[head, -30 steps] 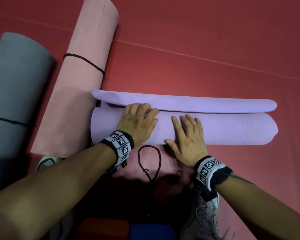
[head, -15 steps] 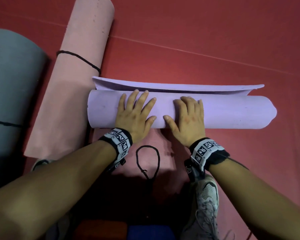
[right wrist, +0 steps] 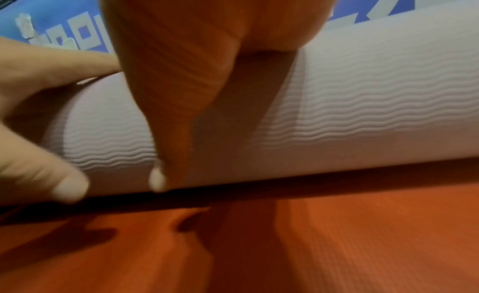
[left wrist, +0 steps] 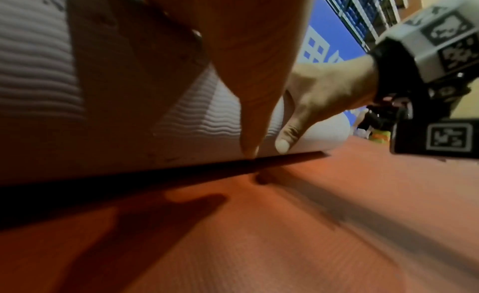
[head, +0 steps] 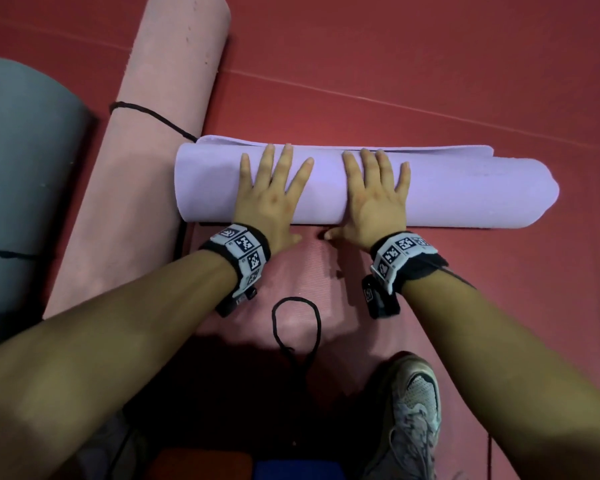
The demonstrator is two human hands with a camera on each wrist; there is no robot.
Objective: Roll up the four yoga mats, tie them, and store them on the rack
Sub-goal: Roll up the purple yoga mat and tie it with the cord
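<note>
A lilac yoga mat [head: 465,192] lies rolled across the red floor, its last flap just showing along the far side. My left hand [head: 274,188] presses flat on the roll left of centre, fingers straight and spread. My right hand [head: 374,188] presses flat beside it. Both thumbs reach down the near side of the lilac mat [left wrist: 181,121] toward the floor; the right wrist view shows the same ribbed lilac mat [right wrist: 362,104]. A loose black cord loop [head: 297,327] lies on the floor just behind my wrists.
A pink rolled mat [head: 146,168] tied with a black cord lies at the lilac roll's left end, touching it. A grey tied roll [head: 18,168] lies further left. My shoe [head: 409,410] is at the bottom right. Red flooring [head: 430,64] stretches beyond.
The lilac roll has turned away from me and the loose flap has wound almost fully onto it. Both hands went from curled over the roll to flat with straight fingers.
</note>
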